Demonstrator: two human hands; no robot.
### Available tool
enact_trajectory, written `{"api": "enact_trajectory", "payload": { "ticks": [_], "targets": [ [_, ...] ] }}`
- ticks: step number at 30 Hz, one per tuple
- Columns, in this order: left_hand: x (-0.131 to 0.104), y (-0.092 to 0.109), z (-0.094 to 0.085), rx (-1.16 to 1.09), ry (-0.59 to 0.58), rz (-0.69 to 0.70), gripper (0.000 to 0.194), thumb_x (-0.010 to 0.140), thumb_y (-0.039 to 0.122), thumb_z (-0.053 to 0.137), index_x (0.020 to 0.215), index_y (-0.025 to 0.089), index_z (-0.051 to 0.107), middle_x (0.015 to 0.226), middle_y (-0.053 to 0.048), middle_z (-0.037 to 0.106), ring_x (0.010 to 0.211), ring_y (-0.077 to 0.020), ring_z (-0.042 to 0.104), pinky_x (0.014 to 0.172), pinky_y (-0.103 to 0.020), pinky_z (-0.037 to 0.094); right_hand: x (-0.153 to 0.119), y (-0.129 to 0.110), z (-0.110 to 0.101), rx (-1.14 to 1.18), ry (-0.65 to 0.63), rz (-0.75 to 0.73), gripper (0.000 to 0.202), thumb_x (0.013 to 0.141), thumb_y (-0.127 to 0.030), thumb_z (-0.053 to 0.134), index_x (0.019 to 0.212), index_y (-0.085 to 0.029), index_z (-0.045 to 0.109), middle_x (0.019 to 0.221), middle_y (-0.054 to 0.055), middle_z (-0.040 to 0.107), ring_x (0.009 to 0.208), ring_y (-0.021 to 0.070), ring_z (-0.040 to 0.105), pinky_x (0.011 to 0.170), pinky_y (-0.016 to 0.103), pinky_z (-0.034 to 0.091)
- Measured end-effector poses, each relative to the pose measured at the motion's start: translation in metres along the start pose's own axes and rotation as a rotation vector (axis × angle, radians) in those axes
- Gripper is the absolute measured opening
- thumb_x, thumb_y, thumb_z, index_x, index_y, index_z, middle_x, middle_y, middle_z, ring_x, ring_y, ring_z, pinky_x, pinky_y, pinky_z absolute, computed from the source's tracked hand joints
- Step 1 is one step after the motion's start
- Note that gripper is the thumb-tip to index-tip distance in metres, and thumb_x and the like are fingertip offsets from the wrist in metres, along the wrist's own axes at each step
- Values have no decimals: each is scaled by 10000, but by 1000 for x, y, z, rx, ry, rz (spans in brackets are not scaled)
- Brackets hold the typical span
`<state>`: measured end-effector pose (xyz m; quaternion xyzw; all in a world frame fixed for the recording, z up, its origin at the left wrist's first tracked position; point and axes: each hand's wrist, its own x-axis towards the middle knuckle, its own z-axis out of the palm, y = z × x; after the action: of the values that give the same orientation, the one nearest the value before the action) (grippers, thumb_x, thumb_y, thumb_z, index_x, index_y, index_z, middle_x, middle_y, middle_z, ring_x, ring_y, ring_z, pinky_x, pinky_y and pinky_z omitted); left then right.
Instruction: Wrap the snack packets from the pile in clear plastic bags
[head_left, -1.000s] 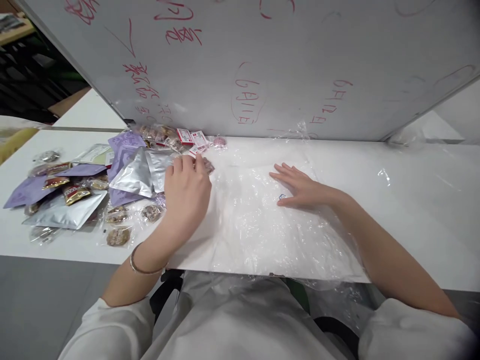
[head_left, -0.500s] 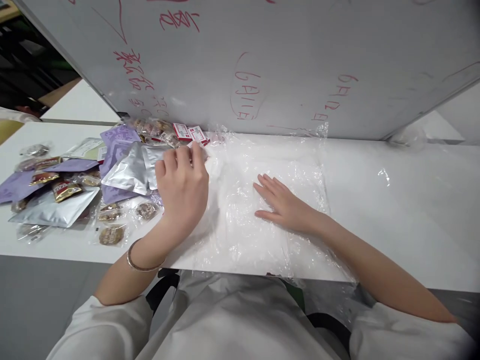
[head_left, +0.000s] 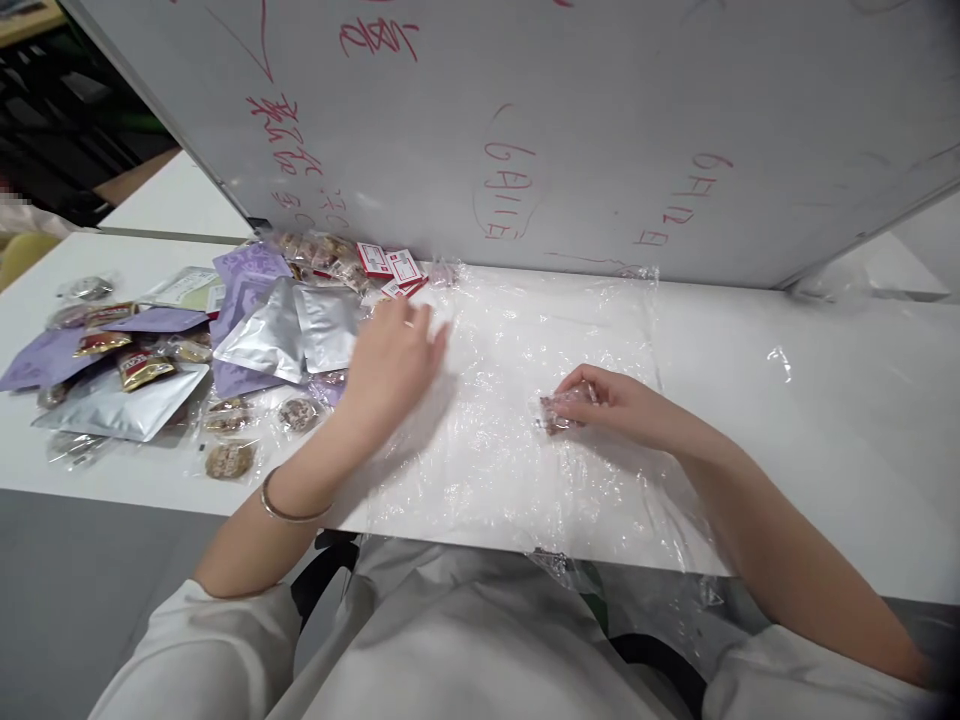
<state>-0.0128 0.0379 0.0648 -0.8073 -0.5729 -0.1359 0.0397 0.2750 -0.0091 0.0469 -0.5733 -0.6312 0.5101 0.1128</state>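
A large clear plastic sheet or bag (head_left: 495,470) lies spread over the white table and hangs past its front edge. Above it, my right hand (head_left: 619,408) is closed around a small clear-wrapped snack packet (head_left: 556,414) with reddish-brown contents. My left hand (head_left: 397,355), slightly blurred, hovers at the left side of the plastic with fingers apart and nothing visible in them. Close to it are a silver foil pouch (head_left: 327,325) and red-and-white boxes (head_left: 403,266). Part of the pile is hidden behind that hand.
Purple pouches (head_left: 247,275), another silver pouch (head_left: 131,408), gold-and-red packets (head_left: 142,368) and several wrapped round cookies (head_left: 229,459) cover the table's left side. A whiteboard (head_left: 585,120) with red writing stands along the back.
My right hand was lying flat on the plastic and now grips a small packet. My left hand has moved rightward off the pile, its fingers spreading. The view has shifted slightly.
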Motion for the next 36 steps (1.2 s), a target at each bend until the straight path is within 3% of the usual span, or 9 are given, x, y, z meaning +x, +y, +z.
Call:
{"api": "enact_trajectory", "payload": {
  "ticks": [6,14,17,22,25,27,30,34,36],
  "targets": [
    [13,-84,-7,163,-175,-569,825,811,691,560,1270,6,545,1137,-294,634,1057,-441,595,838,-570,461,1,13,-7,-300,105,67,377,824,-597,616,825,-223,566,883,71,657,746,217,643,596,341,447],
    [20,-100,15,58,-112,-518,1223,646,726,738,1535,37,259,1122,-275,646,913,-391,638,694,-475,482,3,12,-3,-123,219,20,329,864,-574,606,876,-245,587,852,49,679,664,173,604,546,330,477],
    [22,-100,5,87,-72,-443,1032,753,534,757,1512,22,281,1062,-228,678,858,-335,643,656,-412,492,3,9,-2,-128,222,-29,302,867,-546,614,878,-244,619,888,57,691,740,188,628,614,352,509],
    [11,-81,-28,217,169,-382,233,856,237,589,1050,139,673,947,-116,676,820,-264,605,709,-425,506,0,4,-1,-213,244,-64,316,913,-543,544,907,-246,653,917,62,699,792,215,633,677,404,522],
    [3,-56,-44,269,301,-399,210,867,171,531,979,123,703,966,-140,659,785,-258,607,677,-426,502,-1,2,2,-276,431,-170,293,941,-500,516,942,-241,652,1037,79,694,951,259,639,813,468,528],
    [-1,-36,-44,222,384,-261,248,923,206,506,1049,133,708,906,-129,651,740,-229,595,636,-389,489,-1,0,4,-291,552,-303,345,922,-489,560,1164,-248,611,1227,101,647,1120,295,608,918,510,512],
    [-8,-7,-21,38,320,235,315,1013,231,403,1185,206,666,705,-43,578,615,-163,543,545,-310,446,-6,-5,6,-455,645,-532,618,843,-519,672,1386,-285,492,1496,94,473,1385,349,423,1075,584,413],
    [-19,20,18,-141,182,846,404,1001,81,378,1369,192,504,697,9,569,673,-152,591,596,-279,494,-28,-14,8,-725,512,-626,169,953,-371,570,1014,-303,712,1429,18,571,1302,303,544,1008,521,502],
    [-22,27,29,-169,142,963,452,992,59,396,1428,174,417,751,9,597,732,-154,614,645,-282,520,-43,-17,9,-803,463,-604,255,981,-261,510,846,-285,725,1288,11,676,1160,276,650,937,499,549]
  ]
}}
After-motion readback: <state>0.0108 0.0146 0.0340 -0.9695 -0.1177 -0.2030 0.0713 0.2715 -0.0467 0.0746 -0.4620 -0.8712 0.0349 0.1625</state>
